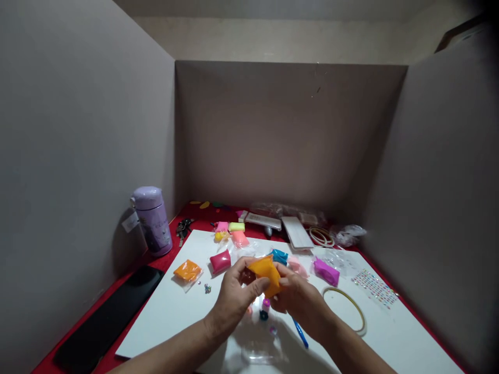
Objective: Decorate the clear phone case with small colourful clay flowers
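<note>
While both hands met above the middle of the white board (167,317), a yellow-orange clay packet (267,271) sat right between them, lifted clear of the surface. The left hand (234,298) had its fingers curled in, thumb and fingertips pinching the packet's left edge. The right hand (298,301) came in from the other side and pinched the packet's right, lower edge, fingers drawn together. So it was a two-handed pinch, with the packet tilted and one corner up.

Just below the hands, small coloured bits (265,306) lay on the board, and a blue tool (301,333) stuck out from under the right wrist. Off to the left was an orange packet (187,270) in clear wrap, with a red packet (220,261) beside it. Behind the hands was a teal packet (279,255), and to the right a magenta packet (326,271). A thin ring (353,306) lay flat near the right forearm, and a sheet of gem stickers (374,285) lay further right.

Further back, a pink packet (239,238) and a pale green packet (236,226) clustered near the board's far edge. A lilac bottle (153,221) stood upright on the red table (171,257) at the left wall, with a black case (113,311) lying in front of it.
</note>
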Tool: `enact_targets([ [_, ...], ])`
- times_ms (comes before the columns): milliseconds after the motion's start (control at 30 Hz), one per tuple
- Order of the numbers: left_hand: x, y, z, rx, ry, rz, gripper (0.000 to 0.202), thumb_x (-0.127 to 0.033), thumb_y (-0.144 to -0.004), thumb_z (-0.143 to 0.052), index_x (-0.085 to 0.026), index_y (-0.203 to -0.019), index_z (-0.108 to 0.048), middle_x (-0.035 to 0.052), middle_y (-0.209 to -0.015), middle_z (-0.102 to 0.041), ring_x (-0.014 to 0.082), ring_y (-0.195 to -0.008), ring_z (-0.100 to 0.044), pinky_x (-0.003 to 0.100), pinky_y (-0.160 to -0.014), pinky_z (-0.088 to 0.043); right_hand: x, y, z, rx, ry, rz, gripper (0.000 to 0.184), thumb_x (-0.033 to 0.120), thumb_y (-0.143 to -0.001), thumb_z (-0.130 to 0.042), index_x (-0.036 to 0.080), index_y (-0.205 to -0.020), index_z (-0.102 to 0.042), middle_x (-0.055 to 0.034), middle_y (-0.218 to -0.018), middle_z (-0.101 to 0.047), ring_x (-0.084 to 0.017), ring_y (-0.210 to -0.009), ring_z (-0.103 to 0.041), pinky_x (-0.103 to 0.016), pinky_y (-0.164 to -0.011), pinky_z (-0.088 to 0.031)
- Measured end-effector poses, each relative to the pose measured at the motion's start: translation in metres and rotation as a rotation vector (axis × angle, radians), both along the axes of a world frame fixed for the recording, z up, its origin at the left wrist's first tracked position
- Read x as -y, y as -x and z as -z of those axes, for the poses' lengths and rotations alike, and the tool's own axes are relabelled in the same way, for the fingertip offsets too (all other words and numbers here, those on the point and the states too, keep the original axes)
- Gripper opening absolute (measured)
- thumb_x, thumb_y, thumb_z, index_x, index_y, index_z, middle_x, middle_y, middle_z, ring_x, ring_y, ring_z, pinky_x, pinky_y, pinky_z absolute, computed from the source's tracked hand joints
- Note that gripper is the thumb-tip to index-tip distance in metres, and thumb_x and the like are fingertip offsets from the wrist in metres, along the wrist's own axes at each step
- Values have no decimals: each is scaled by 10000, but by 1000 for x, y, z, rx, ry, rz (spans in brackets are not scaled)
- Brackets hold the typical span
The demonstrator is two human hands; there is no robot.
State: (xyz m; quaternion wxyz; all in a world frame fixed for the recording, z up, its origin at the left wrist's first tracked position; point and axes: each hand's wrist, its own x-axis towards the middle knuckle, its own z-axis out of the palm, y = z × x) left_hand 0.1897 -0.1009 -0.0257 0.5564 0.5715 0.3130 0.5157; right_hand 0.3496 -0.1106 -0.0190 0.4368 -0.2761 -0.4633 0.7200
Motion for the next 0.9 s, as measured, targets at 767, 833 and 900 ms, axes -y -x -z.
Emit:
enact_targets([
  [767, -17, 13, 2, -143, -4, -310, 278, -429, -840, -609, -189, -953, -525, -25, -765, -590, 135, -695, -609, 260, -671, -495, 5, -89, 15, 1284, -829, 571, 110, 229, -789, -565, 227, -686, -602, -9, -655, -611, -153, -577, -503, -284, -559, -309],
  [833, -17, 13, 5, -150, -23, -363, 270, -443, -852, -589, -191, -919, -518, -34, -716, -567, 125, -652, -578, 243, -633, -471, 6, -88, 16, 1453, -830, 468, 106, 188, -769, -545, 225, -675, -575, -19, -672, -623, -152, -557, -494, -282, -532, -268],
  [900, -18, 13, 8, -136, -21, -384, 279, -465, -872, -550, -189, -886, -511, -35, -688, -554, 117, -613, -545, 236, -602, -453, 6, -87, 21, 1650, -827, 392, 104, 177, -778, -510, 227, -708, -568, -42, -706, -632, -163, -553, -498, -286, -511, -229],
])
